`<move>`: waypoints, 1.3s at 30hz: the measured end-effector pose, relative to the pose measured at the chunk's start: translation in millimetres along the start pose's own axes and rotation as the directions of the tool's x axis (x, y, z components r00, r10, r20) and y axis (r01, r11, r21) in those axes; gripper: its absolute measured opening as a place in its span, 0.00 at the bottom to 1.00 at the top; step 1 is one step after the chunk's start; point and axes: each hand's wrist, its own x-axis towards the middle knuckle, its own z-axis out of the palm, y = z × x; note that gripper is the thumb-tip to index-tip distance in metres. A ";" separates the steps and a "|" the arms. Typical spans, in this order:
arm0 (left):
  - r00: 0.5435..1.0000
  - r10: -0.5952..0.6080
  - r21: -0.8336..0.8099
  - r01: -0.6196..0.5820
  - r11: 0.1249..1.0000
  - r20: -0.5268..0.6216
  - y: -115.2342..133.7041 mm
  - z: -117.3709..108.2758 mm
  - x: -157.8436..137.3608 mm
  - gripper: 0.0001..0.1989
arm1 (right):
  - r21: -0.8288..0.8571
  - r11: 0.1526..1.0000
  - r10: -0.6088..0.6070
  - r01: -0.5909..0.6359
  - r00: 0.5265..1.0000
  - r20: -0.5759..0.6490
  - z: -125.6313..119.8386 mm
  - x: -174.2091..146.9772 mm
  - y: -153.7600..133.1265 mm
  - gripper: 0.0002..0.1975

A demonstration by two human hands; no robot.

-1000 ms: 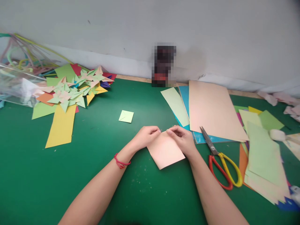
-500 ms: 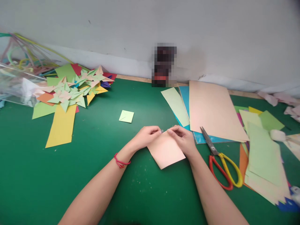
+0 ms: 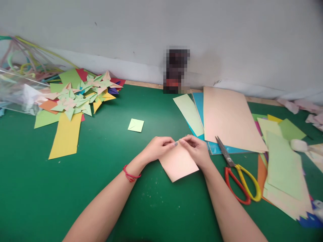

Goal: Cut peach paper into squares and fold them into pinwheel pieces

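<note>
Pink paper (image 3: 179, 164), left hand (image 3: 159, 148) pinching, thumb slid inward, right hand (image 3: 199, 150) steady

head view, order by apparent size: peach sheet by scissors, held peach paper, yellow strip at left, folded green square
1. Peach sheet
2. Held peach paper and yellow strip: too close to rank, held paper partly hidden
3. Folded green square

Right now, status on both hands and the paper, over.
Left hand and right hand pinching small peach paper at its far end. Paper's near part uncovered. Scissors close by, right of right hand, not touching it.
</note>
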 end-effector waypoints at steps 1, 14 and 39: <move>1.000 0.002 0.016 -0.002 1.000 -0.002 0.0 0.4 -0.1 0.18 | 0.000 1.000 -0.004 0.004 1.000 0.005 0.2 -0.1 0.2 0.08; 0.999 0.012 0.103 -0.008 0.995 -0.042 1.0 3.1 0.3 0.15 | -0.084 0.993 -0.082 0.085 0.996 0.036 0.4 -1.8 -2.2 0.06; 0.974 -0.214 -0.338 0.225 0.914 0.071 -15.3 -24.1 1.8 0.07 | 0.128 0.992 0.047 -0.013 0.961 -0.272 -2.7 2.8 2.4 0.09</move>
